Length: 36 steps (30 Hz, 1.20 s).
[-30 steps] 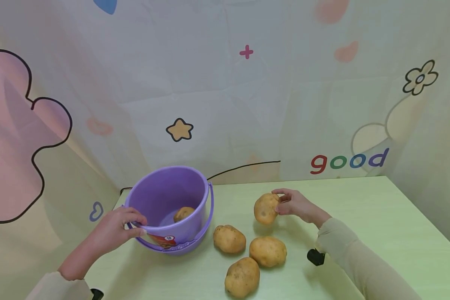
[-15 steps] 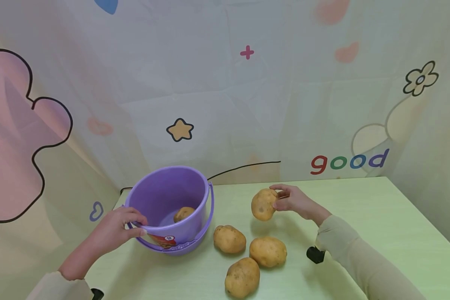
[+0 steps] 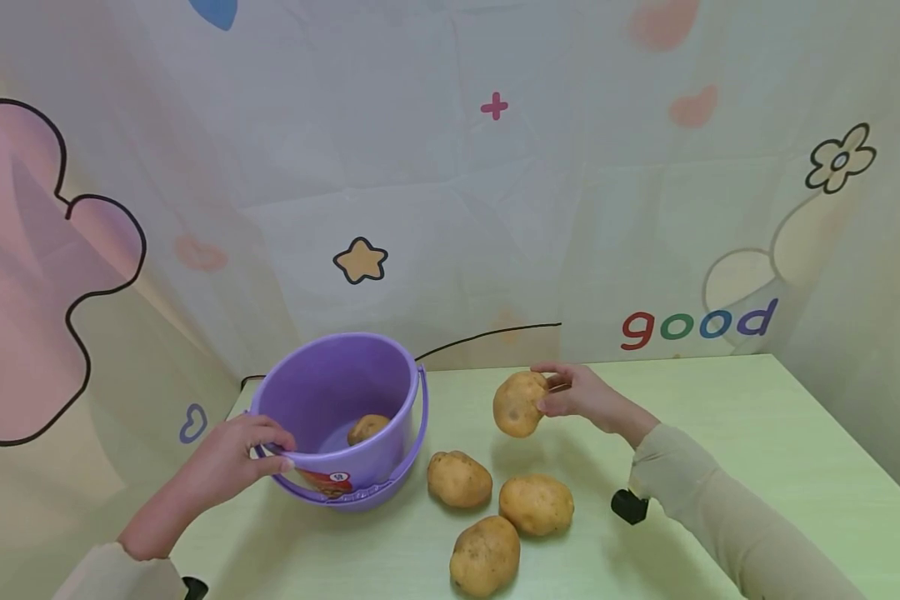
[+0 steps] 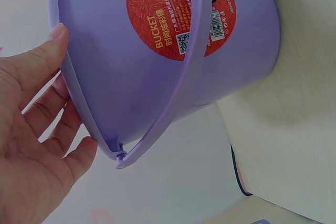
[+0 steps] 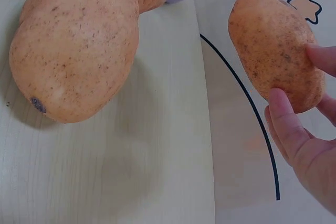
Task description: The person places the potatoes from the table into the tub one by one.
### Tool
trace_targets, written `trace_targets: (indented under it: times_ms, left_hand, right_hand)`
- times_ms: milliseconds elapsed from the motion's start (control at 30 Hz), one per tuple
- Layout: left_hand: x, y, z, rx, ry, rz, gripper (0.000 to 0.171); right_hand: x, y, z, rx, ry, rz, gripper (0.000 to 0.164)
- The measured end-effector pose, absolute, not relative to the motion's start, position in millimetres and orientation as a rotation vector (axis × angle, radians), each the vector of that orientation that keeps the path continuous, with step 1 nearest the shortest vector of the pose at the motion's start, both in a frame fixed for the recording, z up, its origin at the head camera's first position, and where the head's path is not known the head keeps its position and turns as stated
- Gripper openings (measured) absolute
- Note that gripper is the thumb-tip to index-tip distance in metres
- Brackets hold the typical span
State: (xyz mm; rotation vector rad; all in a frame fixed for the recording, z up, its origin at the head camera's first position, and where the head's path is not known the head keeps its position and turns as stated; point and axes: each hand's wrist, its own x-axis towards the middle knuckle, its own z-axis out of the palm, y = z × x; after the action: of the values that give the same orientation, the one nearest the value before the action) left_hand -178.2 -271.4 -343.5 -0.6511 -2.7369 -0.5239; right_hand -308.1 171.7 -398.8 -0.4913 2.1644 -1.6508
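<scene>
The right hand [image 3: 587, 402] pinches a tan oval potato [image 3: 517, 406], right of the round purple plastic bucket [image 3: 384, 458] the left hand [image 3: 228, 462] grips.

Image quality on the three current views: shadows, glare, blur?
Head: soft shadow on the table below the held potato, no obvious motion blur. Left wrist: dimmish, no strong glare on the purple bucket; large lettering on its red label readable, tiniest print not. Right wrist: speckles on the nearest potato crisp, soft shadow beside it.
</scene>
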Motion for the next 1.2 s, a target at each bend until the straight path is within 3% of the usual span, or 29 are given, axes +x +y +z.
trace_targets:
  times_ms: [1200]
  left_hand:
    - [-180,-272,-344,-0.647,-2.749,-0.520,0.015]
  right_hand:
    - [-284,131,-345,-0.658,2.147,-1.534,0.058]
